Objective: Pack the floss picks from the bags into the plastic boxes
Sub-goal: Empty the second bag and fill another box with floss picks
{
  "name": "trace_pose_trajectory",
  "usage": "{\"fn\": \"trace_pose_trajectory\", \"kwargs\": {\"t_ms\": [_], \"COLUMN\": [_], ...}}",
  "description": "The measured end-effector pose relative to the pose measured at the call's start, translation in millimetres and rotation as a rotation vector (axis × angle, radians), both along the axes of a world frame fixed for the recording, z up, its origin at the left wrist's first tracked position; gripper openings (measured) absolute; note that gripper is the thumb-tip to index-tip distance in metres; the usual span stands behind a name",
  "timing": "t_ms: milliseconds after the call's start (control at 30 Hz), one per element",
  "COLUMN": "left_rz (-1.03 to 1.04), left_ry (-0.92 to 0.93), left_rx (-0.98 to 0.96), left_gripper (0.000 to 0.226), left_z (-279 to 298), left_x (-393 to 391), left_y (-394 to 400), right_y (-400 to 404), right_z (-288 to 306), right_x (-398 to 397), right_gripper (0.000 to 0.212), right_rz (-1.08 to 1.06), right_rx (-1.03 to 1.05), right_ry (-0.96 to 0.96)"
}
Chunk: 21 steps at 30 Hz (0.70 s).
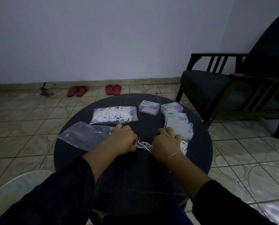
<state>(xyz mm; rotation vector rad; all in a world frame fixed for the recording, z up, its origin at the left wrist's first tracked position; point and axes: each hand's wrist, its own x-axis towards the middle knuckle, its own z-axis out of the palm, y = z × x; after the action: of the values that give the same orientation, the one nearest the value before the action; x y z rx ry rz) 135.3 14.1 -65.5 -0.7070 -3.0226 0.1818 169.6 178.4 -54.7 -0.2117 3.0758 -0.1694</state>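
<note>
Dim light. At the left edge of the round dark desk (80, 159) lies an emptied clear bag (85, 135), flat, its right end under my left hand. Farther off, just beyond that hand, a second bag (114, 115) is full of white floss picks. My left hand (122, 141) has curled fingers pinching one end of a small loose bunch of floss picks (144, 145) lying on the desk between my hands. My right hand (166, 143) is curled knuckles-up over the other end; whether it pinches them I cannot tell. Right of it, a plastic box (184, 146) partly hidden by the wrist holds picks. Beyond, an open box (179, 129) and two closed boxes (149, 107), (172, 107) sit at the far right.
</note>
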Motion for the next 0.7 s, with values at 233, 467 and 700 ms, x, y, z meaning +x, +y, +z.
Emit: {"fn": "trace_pose_trajectory", "kwargs": {"t_ms": [233, 467, 700], "left_rz": [0.017, 0.094, 0.085], "left_ry": [-0.103, -0.151, -0.095], "left_rx": [0.001, 0.007, 0.062], "left_gripper": [0.019, 0.025, 0.022], "left_z": [9.8, 7.7, 9.2], "left_x": [-3.3, 3.4, 4.0], "left_y": [5.6, 12.2, 17.1], "right_y": [33.7, 57.3, 64.9], "right_z": [27.5, 21.7, -2.9], "right_x": [-11.0, -16.9, 5.8], "right_gripper": [0.041, 0.048, 0.033], "right_rz": [-0.165, -0.255, -0.068], "right_rx": [-0.059, 0.013, -0.057], "right_ry": [0.042, -0.003, 0.089]}}
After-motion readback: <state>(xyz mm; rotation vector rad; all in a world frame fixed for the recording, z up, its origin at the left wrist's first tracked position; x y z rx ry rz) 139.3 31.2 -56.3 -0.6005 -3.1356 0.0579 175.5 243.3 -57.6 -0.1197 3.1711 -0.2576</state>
